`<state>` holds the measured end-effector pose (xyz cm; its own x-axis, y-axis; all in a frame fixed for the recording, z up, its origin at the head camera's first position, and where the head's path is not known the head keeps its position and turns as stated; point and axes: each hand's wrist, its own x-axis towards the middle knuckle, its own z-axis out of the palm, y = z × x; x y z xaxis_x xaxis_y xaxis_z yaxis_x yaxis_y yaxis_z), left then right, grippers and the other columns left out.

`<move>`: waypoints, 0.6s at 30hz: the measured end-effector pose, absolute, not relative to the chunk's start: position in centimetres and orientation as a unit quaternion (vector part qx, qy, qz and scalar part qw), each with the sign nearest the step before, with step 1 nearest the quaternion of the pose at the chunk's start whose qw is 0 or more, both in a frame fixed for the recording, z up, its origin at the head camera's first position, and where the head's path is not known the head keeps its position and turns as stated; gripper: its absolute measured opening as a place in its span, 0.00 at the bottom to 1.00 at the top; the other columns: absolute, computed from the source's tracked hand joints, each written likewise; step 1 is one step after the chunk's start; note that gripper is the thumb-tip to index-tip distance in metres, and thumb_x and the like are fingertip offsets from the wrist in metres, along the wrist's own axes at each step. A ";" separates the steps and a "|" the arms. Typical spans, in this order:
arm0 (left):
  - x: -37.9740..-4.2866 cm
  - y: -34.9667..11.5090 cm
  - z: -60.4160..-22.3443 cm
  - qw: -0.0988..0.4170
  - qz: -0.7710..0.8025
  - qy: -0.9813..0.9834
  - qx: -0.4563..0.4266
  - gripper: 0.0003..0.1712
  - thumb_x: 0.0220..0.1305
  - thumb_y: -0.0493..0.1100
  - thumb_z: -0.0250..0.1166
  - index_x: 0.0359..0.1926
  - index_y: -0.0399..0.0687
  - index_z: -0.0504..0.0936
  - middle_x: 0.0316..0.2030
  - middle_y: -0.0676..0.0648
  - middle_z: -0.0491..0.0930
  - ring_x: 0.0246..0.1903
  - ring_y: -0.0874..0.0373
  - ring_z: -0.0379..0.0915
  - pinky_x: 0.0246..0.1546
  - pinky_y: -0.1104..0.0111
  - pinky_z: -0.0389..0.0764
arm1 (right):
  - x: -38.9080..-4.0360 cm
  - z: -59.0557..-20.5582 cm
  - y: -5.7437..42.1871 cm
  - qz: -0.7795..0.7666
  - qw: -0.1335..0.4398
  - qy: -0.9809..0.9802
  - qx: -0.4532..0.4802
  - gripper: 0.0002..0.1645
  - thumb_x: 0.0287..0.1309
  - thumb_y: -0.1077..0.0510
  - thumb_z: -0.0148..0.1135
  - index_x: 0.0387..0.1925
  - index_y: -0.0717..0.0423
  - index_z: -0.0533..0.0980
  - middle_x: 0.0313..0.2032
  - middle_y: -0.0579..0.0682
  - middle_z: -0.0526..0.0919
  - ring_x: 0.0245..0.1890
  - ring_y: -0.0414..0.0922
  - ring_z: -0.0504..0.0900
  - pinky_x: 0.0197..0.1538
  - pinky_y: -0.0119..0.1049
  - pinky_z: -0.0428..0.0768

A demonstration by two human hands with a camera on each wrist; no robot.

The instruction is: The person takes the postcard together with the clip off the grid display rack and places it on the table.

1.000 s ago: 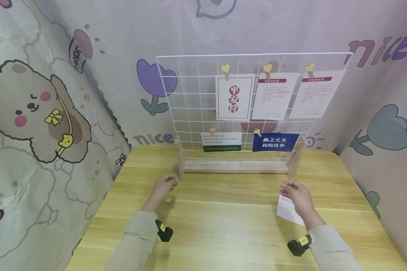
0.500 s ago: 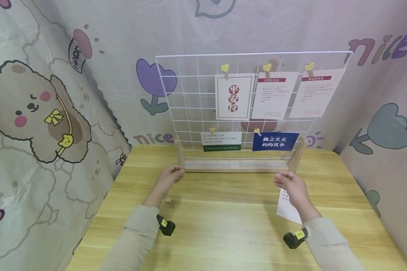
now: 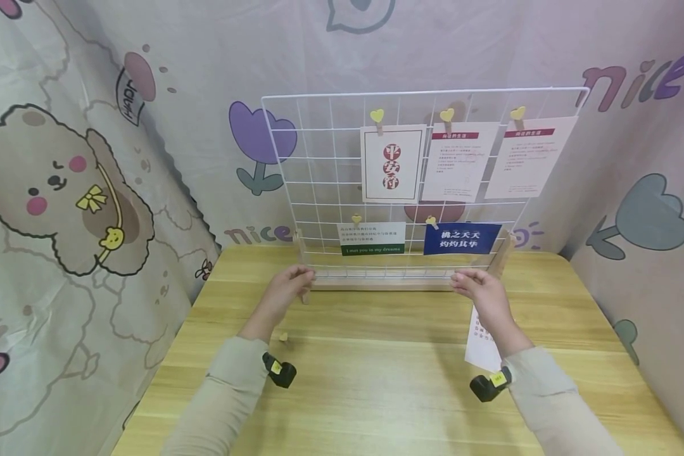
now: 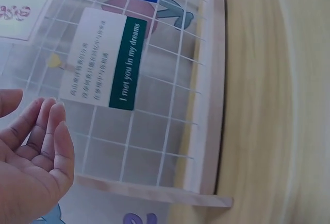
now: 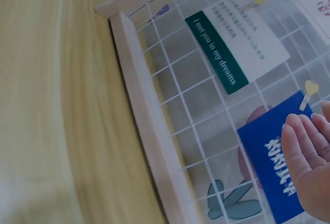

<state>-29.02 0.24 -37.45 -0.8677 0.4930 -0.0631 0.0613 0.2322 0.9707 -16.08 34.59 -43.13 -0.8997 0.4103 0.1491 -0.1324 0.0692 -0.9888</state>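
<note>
A white wire grid rack (image 3: 424,93) on a wooden base (image 3: 384,284) stands at the back of the table. My left hand (image 3: 282,292), fingers loosely bent and holding nothing, is near the base's left end. Opposite it, my right hand (image 3: 486,301) is held at the right end, its fingers likewise relaxed. On the grid's lower part hang a green-and-white card (image 4: 103,59) and a blue card (image 3: 462,239), each under a yellow heart clip. In the right wrist view my right fingers (image 5: 296,149) overlap the blue card. Three pale cards, including a red-lettered one (image 3: 392,164), hang above.
A loose white card (image 3: 480,345) lies on the table, partly hidden by my right hand. Beside my left wrist lies a loose yellow clip (image 3: 283,337). Patterned cloth (image 3: 199,57) hangs behind and along both sides of the wooden table (image 3: 370,380).
Both hands have moved forward and slightly inward, from over the tabletop to the rack's base. The hung cards, loose card and loose clip stay in place.
</note>
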 end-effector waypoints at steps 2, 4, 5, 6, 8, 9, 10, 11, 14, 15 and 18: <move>-29.0 0.4 -37.0 0.183 0.592 0.763 0.185 0.20 0.61 0.48 0.52 0.47 0.37 0.69 0.46 0.39 0.71 0.47 0.47 0.65 0.50 0.57 0.64 | -15.4 -40.1 33.0 0.661 0.203 -0.713 -0.115 0.20 0.56 0.64 0.51 0.44 0.79 0.64 0.33 0.50 0.79 0.32 0.37 0.78 0.40 0.29 0.75; -29.0 0.6 -36.5 0.181 0.589 0.764 0.190 0.19 0.61 0.48 0.51 0.47 0.38 0.69 0.45 0.40 0.71 0.47 0.47 0.65 0.50 0.58 0.64 | -15.5 -39.6 32.8 0.669 0.202 -0.706 -0.113 0.20 0.56 0.64 0.51 0.44 0.79 0.63 0.30 0.44 0.79 0.31 0.36 0.78 0.40 0.30 0.75; -29.0 0.8 -36.3 0.179 0.588 0.764 0.194 0.19 0.61 0.48 0.51 0.47 0.38 0.69 0.45 0.41 0.71 0.47 0.47 0.65 0.50 0.58 0.65 | -15.6 -39.3 32.7 0.671 0.201 -0.705 -0.114 0.20 0.56 0.64 0.51 0.44 0.78 0.63 0.30 0.44 0.79 0.31 0.36 0.78 0.40 0.30 0.75; -29.0 0.9 -36.0 0.177 0.586 0.766 0.197 0.19 0.61 0.48 0.51 0.47 0.38 0.69 0.45 0.41 0.71 0.46 0.47 0.66 0.49 0.58 0.65 | -15.7 -39.1 32.6 0.670 0.201 -0.705 -0.116 0.19 0.56 0.64 0.52 0.44 0.77 0.64 0.30 0.43 0.79 0.31 0.36 0.78 0.39 0.30 0.75; -28.9 1.1 -35.5 0.175 0.581 0.769 0.202 0.18 0.62 0.47 0.51 0.47 0.39 0.69 0.45 0.42 0.72 0.46 0.48 0.66 0.49 0.59 0.65 | -15.9 -38.7 32.4 0.677 0.201 -0.699 -0.114 0.19 0.55 0.63 0.52 0.43 0.77 0.64 0.30 0.45 0.79 0.31 0.36 0.78 0.39 0.30 0.75; -28.9 1.3 -35.2 0.175 0.578 0.771 0.203 0.18 0.62 0.47 0.50 0.47 0.39 0.69 0.45 0.42 0.72 0.46 0.49 0.67 0.49 0.60 0.66 | -16.0 -38.5 32.4 0.681 0.201 -0.695 -0.112 0.19 0.55 0.63 0.53 0.43 0.76 0.65 0.29 0.46 0.79 0.30 0.37 0.78 0.39 0.30 0.75; -28.9 1.4 -35.0 0.175 0.577 0.771 0.205 0.17 0.62 0.47 0.50 0.47 0.39 0.70 0.45 0.42 0.72 0.46 0.49 0.67 0.49 0.60 0.66 | -16.0 -38.4 32.3 0.688 0.201 -0.689 -0.108 0.19 0.55 0.63 0.53 0.42 0.77 0.65 0.29 0.47 0.79 0.30 0.37 0.78 0.39 0.30 0.75; -28.9 1.5 -34.9 0.176 0.577 0.770 0.207 0.17 0.62 0.46 0.50 0.47 0.39 0.69 0.46 0.42 0.72 0.46 0.49 0.67 0.49 0.61 0.66 | -16.1 -38.2 32.3 0.691 0.202 -0.686 -0.104 0.18 0.55 0.63 0.53 0.42 0.75 0.66 0.29 0.47 0.79 0.30 0.37 0.78 0.39 0.30 0.75; -29.0 1.9 -34.5 0.178 0.577 0.769 0.210 0.17 0.62 0.45 0.50 0.47 0.38 0.69 0.46 0.42 0.71 0.46 0.50 0.66 0.49 0.61 0.66 | -16.4 -38.0 32.2 0.697 0.206 -0.680 -0.095 0.13 0.54 0.64 0.53 0.38 0.71 0.68 0.28 0.46 0.79 0.30 0.38 0.79 0.39 0.30 0.75; -29.1 2.1 -34.4 0.178 0.577 0.769 0.211 0.17 0.62 0.45 0.50 0.47 0.38 0.69 0.46 0.41 0.71 0.46 0.49 0.66 0.49 0.61 0.66 | -16.5 -37.9 32.2 0.698 0.207 -0.679 -0.093 0.12 0.54 0.64 0.53 0.38 0.71 0.68 0.28 0.46 0.79 0.30 0.38 0.79 0.39 0.30 0.75; -29.1 2.5 -33.9 0.177 0.577 0.768 0.215 0.16 0.62 0.44 0.50 0.47 0.38 0.69 0.45 0.41 0.71 0.46 0.48 0.66 0.48 0.62 0.66 | -16.6 -37.5 32.2 0.695 0.211 -0.681 -0.091 0.12 0.55 0.65 0.52 0.38 0.71 0.68 0.27 0.45 0.79 0.29 0.38 0.79 0.38 0.30 0.76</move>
